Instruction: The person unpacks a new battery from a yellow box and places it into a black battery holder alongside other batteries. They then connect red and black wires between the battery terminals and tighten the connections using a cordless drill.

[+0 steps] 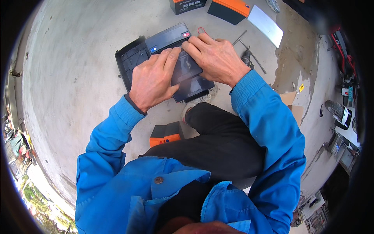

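Note:
My left hand [154,80] and my right hand [218,58] grip a dark grey battery [187,68] from its two sides, fingers bent over its far edge. It sits over a black plastic case on the floor. Beyond my fingertips lies another dark grey battery [167,38] with a blue and a red terminal. Nearer to me, a dark block [194,86] shows under the held one. At the left, a ribbed black tray-like part of the case [132,56] lies open. My hands hide the terminals of the held battery.
Orange-topped black batteries [228,11] stand at the far side, and orange-and-black ones [165,133] by my leg. A pale flat panel [265,25], a power drill [246,58], thin metal rods [255,58] and a cardboard box [294,107] lie to the right. A red wire loop [201,30] is beyond the case.

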`<state>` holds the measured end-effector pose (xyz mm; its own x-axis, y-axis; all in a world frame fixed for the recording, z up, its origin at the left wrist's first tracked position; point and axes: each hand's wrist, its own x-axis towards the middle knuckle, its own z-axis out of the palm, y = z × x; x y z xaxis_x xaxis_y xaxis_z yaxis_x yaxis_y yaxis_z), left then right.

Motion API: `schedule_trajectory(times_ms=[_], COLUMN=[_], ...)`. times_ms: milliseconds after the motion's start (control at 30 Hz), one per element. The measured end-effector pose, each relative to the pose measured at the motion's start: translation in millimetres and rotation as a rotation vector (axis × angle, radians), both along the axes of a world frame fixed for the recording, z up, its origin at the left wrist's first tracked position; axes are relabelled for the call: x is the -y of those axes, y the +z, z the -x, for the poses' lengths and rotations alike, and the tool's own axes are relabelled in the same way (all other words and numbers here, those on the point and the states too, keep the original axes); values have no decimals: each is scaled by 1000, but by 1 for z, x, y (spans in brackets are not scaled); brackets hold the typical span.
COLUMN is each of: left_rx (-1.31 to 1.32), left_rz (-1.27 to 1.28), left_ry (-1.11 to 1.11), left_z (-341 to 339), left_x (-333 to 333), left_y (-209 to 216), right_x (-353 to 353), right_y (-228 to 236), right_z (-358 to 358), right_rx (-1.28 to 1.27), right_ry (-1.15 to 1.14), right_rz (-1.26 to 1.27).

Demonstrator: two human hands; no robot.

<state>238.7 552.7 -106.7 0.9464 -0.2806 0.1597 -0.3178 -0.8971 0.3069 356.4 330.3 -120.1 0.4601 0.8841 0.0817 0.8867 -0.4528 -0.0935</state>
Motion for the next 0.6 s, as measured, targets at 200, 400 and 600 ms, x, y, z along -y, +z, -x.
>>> schedule_trajectory(times_ms=[200, 400, 600], left_rx=[-88, -153, -201], left_rz=[-67, -25, 50], left_ry=[4, 34, 42], left_z=[-25, -35, -45], left_x=[-12, -22, -32], left_y=[-41, -85, -116], right_x=[-19, -36, -43], right_y=[-32, -76, -102], right_z=[-20, -35, -47], right_rx=[-22, -171, -213], right_ry=[-17, -14, -45], right_rz=[62, 148, 218])
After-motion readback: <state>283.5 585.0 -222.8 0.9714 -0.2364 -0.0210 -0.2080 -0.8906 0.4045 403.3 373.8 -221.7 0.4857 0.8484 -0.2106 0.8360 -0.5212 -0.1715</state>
